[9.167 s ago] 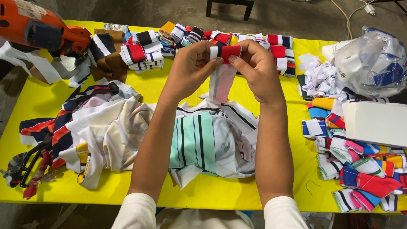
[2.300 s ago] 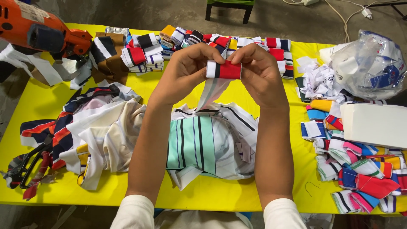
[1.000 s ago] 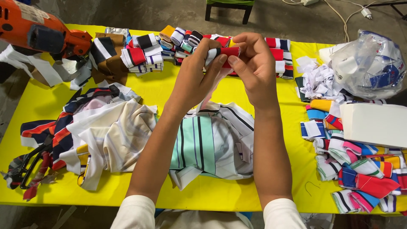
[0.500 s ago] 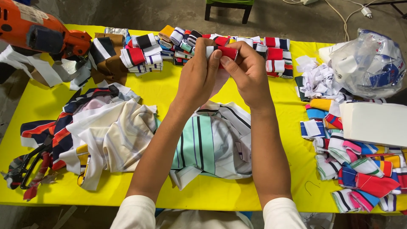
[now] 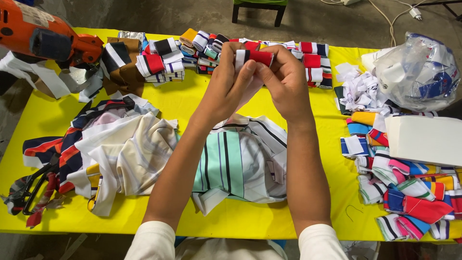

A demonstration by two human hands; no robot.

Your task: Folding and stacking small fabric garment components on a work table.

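Yellow surface [image 5: 192, 103] fills the view, crowded on all sides. Largest item: heap of striped cloth [image 5: 130, 149] at left and centre, cream, navy and red, with a mint-striped piece [image 5: 219, 166] lying below the forearms. Orange machine [image 5: 43, 36] at the far left corner, partly off the edge. Clear plastic bag [image 5: 418, 72] at far right, stuffed with scraps; loose white scraps [image 5: 361, 89] just beside it. White box [image 5: 426, 139] below the bag, resting on a spread of folded rib bands [image 5: 409, 192] in red, blue, yellow and white stripes. Row of folded bands [image 5: 192, 48] along the far edge, brown, red, white, black; the hands partly hide its middle. Black scissors [image 5: 31, 190] at the near left edge, lying among the cloth ends. Both forearms reach up from the near edge, white sleeves showing. Left hand [image 5: 231, 86] and right hand [image 5: 286, 84] meet above the surface, in front of the far row, fingers touching. Between them a small band [image 5: 255, 57], red with black and white stripes, folded tight. Left fingers [image 5: 248, 72] pinch it from below, thumb up against its edge; right fingers closed over its right end. Band is held clear of the surface, raised over the mint-striped piece.
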